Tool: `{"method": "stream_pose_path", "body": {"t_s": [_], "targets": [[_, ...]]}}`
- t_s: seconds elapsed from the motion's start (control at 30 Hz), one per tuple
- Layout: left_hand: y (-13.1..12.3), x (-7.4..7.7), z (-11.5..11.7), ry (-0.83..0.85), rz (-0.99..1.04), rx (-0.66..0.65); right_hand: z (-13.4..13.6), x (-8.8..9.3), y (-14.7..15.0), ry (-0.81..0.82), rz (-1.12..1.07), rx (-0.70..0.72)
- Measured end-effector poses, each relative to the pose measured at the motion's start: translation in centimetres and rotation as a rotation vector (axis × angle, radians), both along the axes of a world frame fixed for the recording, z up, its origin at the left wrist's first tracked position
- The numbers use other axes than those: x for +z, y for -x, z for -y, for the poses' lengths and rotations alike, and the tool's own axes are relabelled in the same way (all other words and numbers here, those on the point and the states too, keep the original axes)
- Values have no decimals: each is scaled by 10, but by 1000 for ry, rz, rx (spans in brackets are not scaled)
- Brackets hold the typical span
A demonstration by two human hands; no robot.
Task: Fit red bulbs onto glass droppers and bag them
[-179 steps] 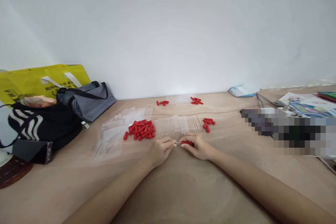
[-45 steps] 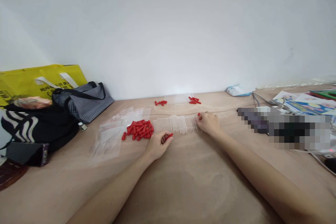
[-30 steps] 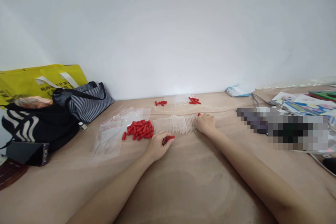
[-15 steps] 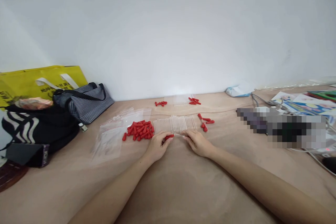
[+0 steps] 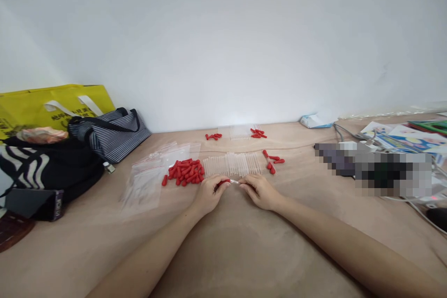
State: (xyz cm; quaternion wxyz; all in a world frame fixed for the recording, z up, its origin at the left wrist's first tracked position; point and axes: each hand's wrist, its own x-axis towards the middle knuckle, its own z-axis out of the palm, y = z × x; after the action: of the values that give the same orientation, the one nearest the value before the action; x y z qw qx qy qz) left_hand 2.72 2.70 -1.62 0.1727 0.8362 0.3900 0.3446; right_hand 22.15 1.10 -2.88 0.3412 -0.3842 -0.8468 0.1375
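My left hand is closed around a red rubber dropper bulb, of which only the front part shows. A clear dropper tube meets the bulb's mouth, and my right hand pinches the tube's other end. How deep the tube sits in the bulb I cannot tell. Just beyond my hands lies a row of clear tubes. To its left is a heap of red bulbs. On its right, several red bulbs lie with a tube, one bulb apparently on it.
Clear zip bags lie left of the heap. Farther left stand a striped bag, a black bag and a yellow bag. More bulbs lie near the wall. Cables and papers occupy the right side.
My right hand has shifted slightly left, closer to my left hand. Less of the tube shows between them.
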Motion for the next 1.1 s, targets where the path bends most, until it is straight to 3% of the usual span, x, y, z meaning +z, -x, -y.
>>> {"method": "stream_pose_path", "body": {"t_s": [0.2, 0.4, 0.9, 1.1], "targets": [[1, 2, 2, 5, -39, -54, -4, 0, -4, 30, 36, 53], [0, 5, 6, 24, -117, -117, -7, -4, -8, -52, 172, 76], [-1, 5, 10, -3, -185, -197, -3, -3, 0, -104, 145, 108], [-3, 7, 9, 14, -170, -170, -2, 11, -6, -128, 264, 95]]}}
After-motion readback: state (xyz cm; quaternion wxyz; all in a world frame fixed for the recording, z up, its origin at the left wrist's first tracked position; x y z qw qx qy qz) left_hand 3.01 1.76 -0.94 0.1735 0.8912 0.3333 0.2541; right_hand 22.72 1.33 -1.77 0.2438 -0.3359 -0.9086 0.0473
